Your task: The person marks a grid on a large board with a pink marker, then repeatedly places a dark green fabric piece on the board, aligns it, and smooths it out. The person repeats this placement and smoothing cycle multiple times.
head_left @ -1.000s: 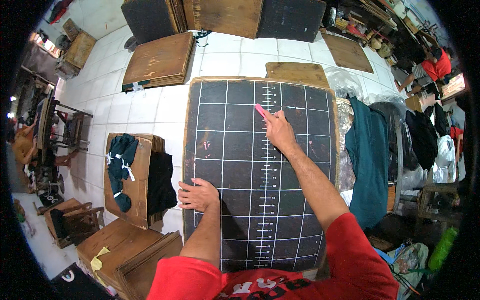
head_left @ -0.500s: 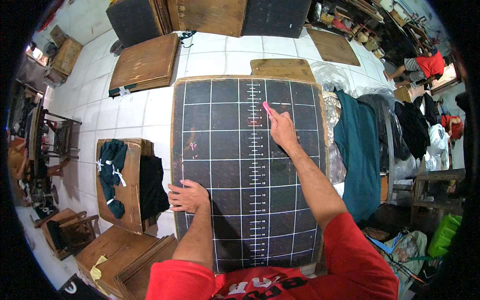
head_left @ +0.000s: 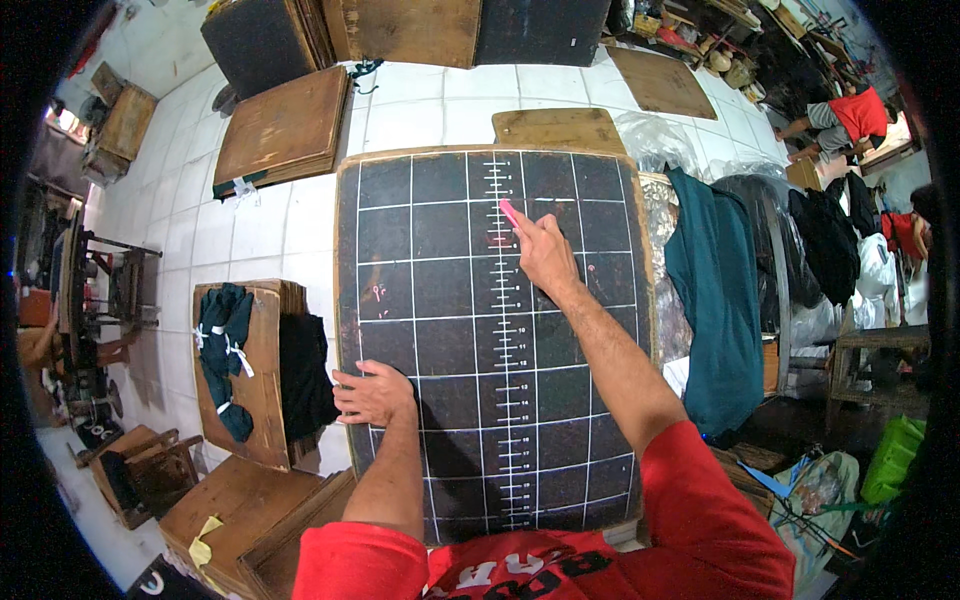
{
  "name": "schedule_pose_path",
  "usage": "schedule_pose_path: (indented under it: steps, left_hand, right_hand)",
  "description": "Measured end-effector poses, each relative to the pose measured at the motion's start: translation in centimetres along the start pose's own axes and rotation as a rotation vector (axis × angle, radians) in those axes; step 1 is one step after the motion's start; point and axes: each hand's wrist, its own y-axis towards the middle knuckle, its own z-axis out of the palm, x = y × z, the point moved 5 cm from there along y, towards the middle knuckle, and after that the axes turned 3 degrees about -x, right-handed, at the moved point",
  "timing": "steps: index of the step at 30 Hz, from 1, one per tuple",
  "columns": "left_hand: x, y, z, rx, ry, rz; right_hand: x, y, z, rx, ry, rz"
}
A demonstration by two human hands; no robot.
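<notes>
A large black board (head_left: 447, 345) with a white grid and a ruled scale down its middle lies in front of me. In my right hand (head_left: 547, 258) is a short, slim pink stick (head_left: 510, 213), its exact kind too small to make out. Its far end is at the scale, near the top of the board. My left hand (head_left: 374, 394) lies flat with fingers apart on the board's left edge. Small pink marks show on the surface to the left of the scale and to the right of my right hand.
Left of the board, tied dark green cloth bundles (head_left: 226, 345) lie on stacked wooden boards (head_left: 268, 400). Dark green fabric (head_left: 712, 300) drapes along the right side. More wooden boards (head_left: 280, 125) lie on the white tiled floor. A person in red (head_left: 858, 118) is at the far right.
My right hand has moved left with the pink stick, bringing its end from right of the scale onto it. My left hand stays at the edge. The whole view has shifted slightly.
</notes>
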Motion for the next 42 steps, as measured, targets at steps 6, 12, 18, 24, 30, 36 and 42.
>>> schedule_pose_path:
  steps: [6,12,18,24,30,36,42]
  left_hand:
    - [-0.1,-0.1,-0.4,0.026,-0.024,0.001]
    - [0.0,0.0,0.0,0.042,0.008,0.0]
    - [-0.1,0.0,-0.5,0.065,-0.016,-0.016]
    - [-0.2,0.0,-0.8,0.063,-0.029,-0.005]
    - [-0.1,0.1,-0.1,-0.009,-0.021,0.012]
    - [0.1,0.1,0.2,-0.017,-0.024,0.007]
    - [0.1,0.0,0.3,-0.035,-0.001,0.011]
  right_hand:
    - [-1.0,0.3,0.0,0.015,-0.084,-0.031]
    - [-0.7,-0.7,0.7,-0.041,-0.112,0.076]
    - [-0.2,-1.1,1.6,-0.122,-0.175,0.182]
    - [-0.1,-0.7,1.6,-0.037,-0.041,0.004]
    - [-0.7,-0.7,0.4,-0.079,-0.131,0.082]
    - [-1.2,-1.0,0.8,0.022,-0.081,-0.014]
    - [-1.9,-1.1,0.0,-0.075,-0.109,0.096]
